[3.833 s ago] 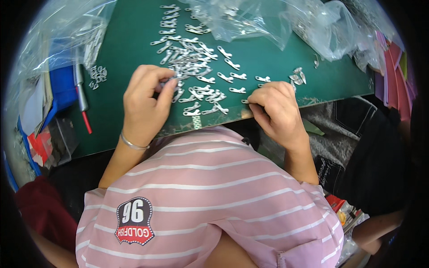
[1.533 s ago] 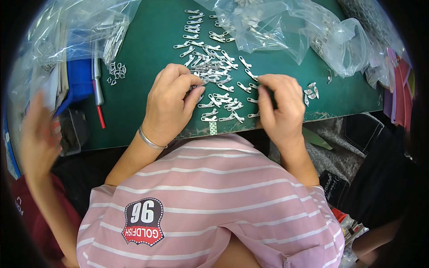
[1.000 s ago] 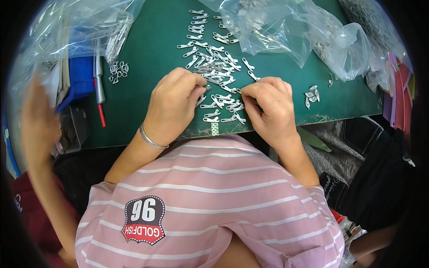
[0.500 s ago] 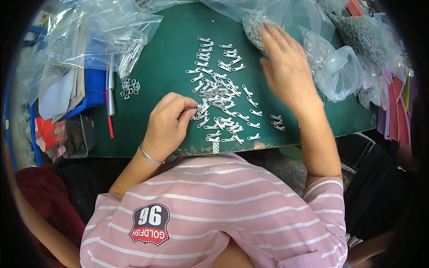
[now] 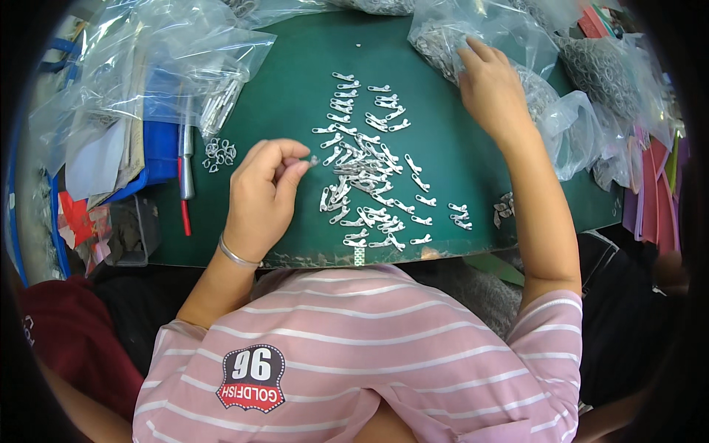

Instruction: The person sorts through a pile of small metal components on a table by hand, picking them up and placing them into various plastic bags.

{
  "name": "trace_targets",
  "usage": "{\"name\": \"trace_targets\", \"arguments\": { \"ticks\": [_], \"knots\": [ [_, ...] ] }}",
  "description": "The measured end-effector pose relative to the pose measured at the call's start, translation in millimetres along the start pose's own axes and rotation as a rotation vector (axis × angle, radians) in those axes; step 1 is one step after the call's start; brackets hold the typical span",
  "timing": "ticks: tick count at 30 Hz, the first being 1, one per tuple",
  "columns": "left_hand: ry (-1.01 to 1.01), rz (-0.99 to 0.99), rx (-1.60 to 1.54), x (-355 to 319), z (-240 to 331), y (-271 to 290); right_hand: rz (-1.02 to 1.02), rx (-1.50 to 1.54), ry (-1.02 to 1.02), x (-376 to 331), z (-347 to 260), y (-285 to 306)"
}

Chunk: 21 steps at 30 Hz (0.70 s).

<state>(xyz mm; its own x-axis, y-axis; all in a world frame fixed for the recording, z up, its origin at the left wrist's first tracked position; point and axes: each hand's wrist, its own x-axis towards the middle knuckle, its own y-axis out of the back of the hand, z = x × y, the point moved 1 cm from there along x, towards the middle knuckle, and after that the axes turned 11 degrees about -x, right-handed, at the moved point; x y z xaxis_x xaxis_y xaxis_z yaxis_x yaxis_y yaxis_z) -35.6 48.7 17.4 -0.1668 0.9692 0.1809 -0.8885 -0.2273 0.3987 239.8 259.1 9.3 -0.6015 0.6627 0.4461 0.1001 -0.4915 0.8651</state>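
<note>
My left hand (image 5: 264, 181) pinches a silver metal piece (image 5: 314, 160), and my right hand (image 5: 493, 92), grip unclear, could spill the far clear plastic bag (image 5: 437, 43) by tugging.

Silvery pieces (image 5: 362, 169), green tabletop (image 5: 295, 81)

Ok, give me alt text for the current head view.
The left hand pinches a small metal piece beside a pile of silver metal parts on a green table; the right hand is at a clear plastic bag farther back on the right.
</note>
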Motion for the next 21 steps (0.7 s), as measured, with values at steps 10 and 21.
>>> {"name": "trace_targets", "arguments": {
  "ticks": [10, 21],
  "knots": [
    [-0.029, -0.031, 0.223, 101.3, -26.6, -21.6, -0.033, 0.622, 0.13, 13.7, -63.6, 16.8],
    [-0.184, -0.073, 0.169, 88.9, -25.6, 0.6, -0.069, 0.613, 0.209, -0.9, -64.0, 16.8]
  ]
}}
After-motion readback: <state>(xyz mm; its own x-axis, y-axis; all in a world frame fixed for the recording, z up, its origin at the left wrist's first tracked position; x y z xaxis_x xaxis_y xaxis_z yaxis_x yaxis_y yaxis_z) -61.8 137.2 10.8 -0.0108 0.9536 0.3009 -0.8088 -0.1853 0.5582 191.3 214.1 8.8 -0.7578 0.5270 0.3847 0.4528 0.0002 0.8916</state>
